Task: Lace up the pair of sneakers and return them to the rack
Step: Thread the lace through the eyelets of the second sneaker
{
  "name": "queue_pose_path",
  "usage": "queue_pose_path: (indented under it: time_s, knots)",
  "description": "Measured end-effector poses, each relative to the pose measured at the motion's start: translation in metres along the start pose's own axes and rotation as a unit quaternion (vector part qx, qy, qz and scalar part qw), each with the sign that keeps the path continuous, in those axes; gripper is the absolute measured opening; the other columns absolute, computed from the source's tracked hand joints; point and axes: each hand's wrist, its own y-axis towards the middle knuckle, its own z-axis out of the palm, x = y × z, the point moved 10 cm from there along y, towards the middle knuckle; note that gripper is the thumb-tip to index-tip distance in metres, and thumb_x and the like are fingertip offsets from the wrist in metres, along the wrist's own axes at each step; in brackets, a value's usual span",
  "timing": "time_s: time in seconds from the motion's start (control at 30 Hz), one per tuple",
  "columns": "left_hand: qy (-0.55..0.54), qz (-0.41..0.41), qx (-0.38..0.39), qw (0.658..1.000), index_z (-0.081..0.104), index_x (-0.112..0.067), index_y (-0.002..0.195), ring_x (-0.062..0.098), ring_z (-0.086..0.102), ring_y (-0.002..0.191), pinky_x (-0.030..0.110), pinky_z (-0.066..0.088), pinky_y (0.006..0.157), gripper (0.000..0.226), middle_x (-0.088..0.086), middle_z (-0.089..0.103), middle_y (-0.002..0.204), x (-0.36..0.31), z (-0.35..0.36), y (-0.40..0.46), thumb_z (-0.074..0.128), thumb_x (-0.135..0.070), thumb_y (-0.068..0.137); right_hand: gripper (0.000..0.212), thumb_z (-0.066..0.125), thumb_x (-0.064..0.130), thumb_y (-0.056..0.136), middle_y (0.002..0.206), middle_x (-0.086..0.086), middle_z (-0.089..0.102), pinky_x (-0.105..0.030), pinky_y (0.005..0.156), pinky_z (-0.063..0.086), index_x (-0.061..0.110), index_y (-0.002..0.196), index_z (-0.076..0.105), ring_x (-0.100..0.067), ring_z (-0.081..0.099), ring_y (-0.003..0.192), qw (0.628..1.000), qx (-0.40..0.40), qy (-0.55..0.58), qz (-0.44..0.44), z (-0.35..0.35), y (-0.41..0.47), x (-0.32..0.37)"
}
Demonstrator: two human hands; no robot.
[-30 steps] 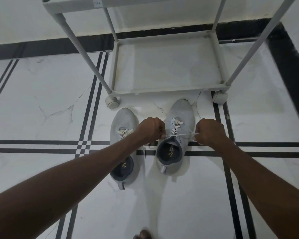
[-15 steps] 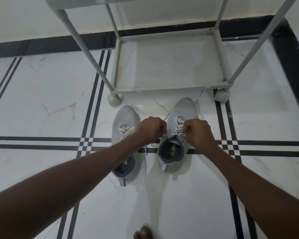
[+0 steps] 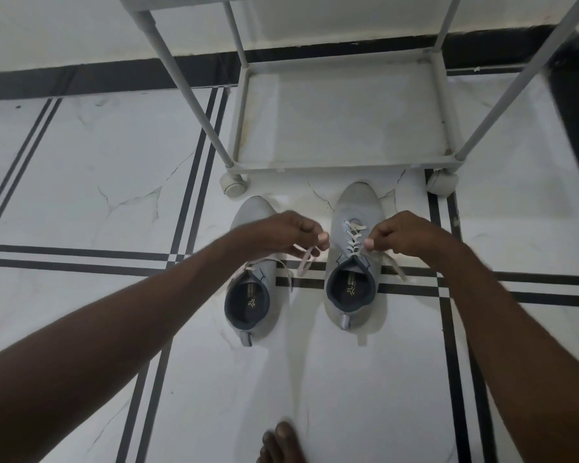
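Observation:
Two grey sneakers stand side by side on the floor, toes toward the rack. The right sneaker (image 3: 355, 208) shows white laces (image 3: 353, 237) crossed up its front. My left hand (image 3: 286, 233) pinches one loose lace end to the left of that shoe, over the left sneaker (image 3: 251, 208). My right hand (image 3: 405, 237) pinches the other lace end on the shoe's right side. The left sneaker's laces are mostly hidden under my left hand and forearm.
A white rack (image 3: 341, 162) on castor wheels (image 3: 234, 187) stands just beyond the shoes, its bottom shelf bare. The floor is white marble with black stripes, and a black skirting runs along the wall. My bare toes (image 3: 281, 442) show at the bottom edge.
The lace was pulled taut between my hands a second ago; my hands drew closer, and both ends now hang slack. The view has moved closer to the shoes.

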Motion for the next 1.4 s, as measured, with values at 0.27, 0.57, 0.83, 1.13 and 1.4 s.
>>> queue_pose_path:
  time_s: [0.27,0.57,0.83,1.13,1.4]
  knots:
    - [-0.148,0.058,-0.073,0.985,0.071,-0.012,0.097,0.018,0.059,0.082,0.027,0.045,0.075,0.013,0.017,0.069,0.102,-0.024,0.006,0.010,0.067,-0.023,0.091,0.011,0.063,0.006,0.091,0.078,0.002,0.076,-0.015,0.061,0.052,0.004,0.095,0.073,-0.006,0.066,0.067,0.967,-0.026,0.242,-0.073,0.012,-0.012,0.008]
    - [-0.102,-0.001,-0.161,0.982,0.073,-0.014,0.097,0.011,0.054,0.054,0.023,0.047,0.057,0.015,0.003,0.061,0.068,0.000,0.010,0.034,0.061,-0.022,0.095,0.013,0.077,0.022,0.082,0.070,-0.011,0.075,-0.018,0.051,0.049,0.012,0.090,0.077,-0.010,0.061,0.051,0.957,-0.200,0.195,-0.077,0.003,-0.007,0.009]
    - [-0.150,-0.019,-0.113,0.982,0.057,-0.007,0.114,0.017,0.061,0.063,0.028,0.054,0.064,0.024,0.013,0.066,0.082,0.007,0.016,0.042,0.062,-0.004,0.091,0.022,0.063,-0.001,0.090,0.072,-0.010,0.073,-0.016,0.053,0.054,0.015,0.104,0.069,-0.010,0.069,0.058,0.973,-0.171,0.104,-0.117,0.006,-0.007,0.025]
    - [-0.175,-0.003,-0.109,0.979,0.068,-0.005,0.078,0.015,0.063,0.059,0.023,0.057,0.064,0.012,0.015,0.067,0.079,0.007,0.016,0.047,0.064,-0.003,0.090,0.020,0.079,0.012,0.080,0.071,-0.016,0.074,-0.025,0.052,0.059,0.013,0.099,0.074,-0.022,0.070,0.056,0.971,-0.171,0.126,-0.112,0.009,-0.006,0.026]
    - [-0.207,-0.028,-0.051,0.977,0.068,-0.008,0.095,0.011,0.053,0.064,0.022,0.046,0.065,0.014,0.006,0.059,0.079,0.003,0.031,0.040,0.064,-0.021,0.092,0.025,0.074,0.002,0.083,0.081,-0.018,0.074,-0.019,0.053,0.055,0.005,0.106,0.065,-0.022,0.068,0.065,0.965,-0.101,0.229,-0.083,0.020,-0.002,0.012]
